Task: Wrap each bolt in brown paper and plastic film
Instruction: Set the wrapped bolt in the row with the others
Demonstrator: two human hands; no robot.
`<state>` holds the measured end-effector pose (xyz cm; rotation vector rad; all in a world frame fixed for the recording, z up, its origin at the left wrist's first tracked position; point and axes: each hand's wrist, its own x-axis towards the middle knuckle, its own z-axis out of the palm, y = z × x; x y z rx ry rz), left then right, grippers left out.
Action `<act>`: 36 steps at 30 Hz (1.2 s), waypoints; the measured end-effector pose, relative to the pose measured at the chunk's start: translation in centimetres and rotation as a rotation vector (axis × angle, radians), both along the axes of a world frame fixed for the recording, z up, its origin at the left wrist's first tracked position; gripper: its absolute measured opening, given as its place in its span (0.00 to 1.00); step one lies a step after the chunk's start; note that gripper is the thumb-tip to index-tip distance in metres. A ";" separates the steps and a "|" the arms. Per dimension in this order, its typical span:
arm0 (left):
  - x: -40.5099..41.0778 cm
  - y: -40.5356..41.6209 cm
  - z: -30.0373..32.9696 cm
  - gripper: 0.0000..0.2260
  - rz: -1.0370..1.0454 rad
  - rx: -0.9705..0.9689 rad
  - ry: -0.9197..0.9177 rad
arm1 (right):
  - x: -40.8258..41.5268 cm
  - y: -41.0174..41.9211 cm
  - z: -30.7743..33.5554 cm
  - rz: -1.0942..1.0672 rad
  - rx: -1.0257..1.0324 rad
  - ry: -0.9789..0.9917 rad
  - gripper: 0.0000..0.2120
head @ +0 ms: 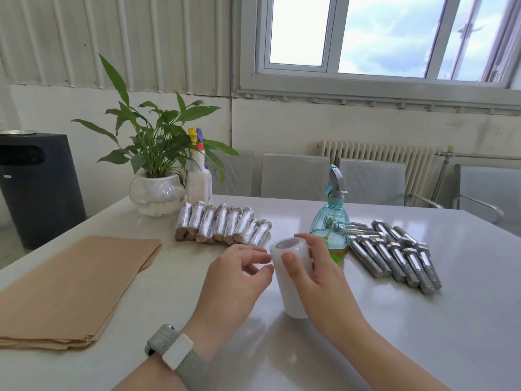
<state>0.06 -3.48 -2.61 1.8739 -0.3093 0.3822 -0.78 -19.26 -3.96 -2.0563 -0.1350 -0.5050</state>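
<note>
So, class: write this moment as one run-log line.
right hand: grips film roll upright on table | left hand: fingertips at roll's edge | wrapped bolts: rowed behind | bare bolts: right | brown paper: left

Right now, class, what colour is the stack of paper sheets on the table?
Brown; the paper stack shows in the head view.

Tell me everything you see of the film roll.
The film roll is a white, translucent plastic cylinder with a hollow core showing at its top end. It stands about upright on the table, before the teal spray bottle. The right hand grips its side; the left hand fingertips touch its upper edge.
</note>
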 end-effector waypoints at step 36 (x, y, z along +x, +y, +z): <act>0.8 0.2 -0.3 0.12 0.126 -0.251 0.076 | -0.8 1.0 0.4 -0.052 -0.287 -0.076 0.35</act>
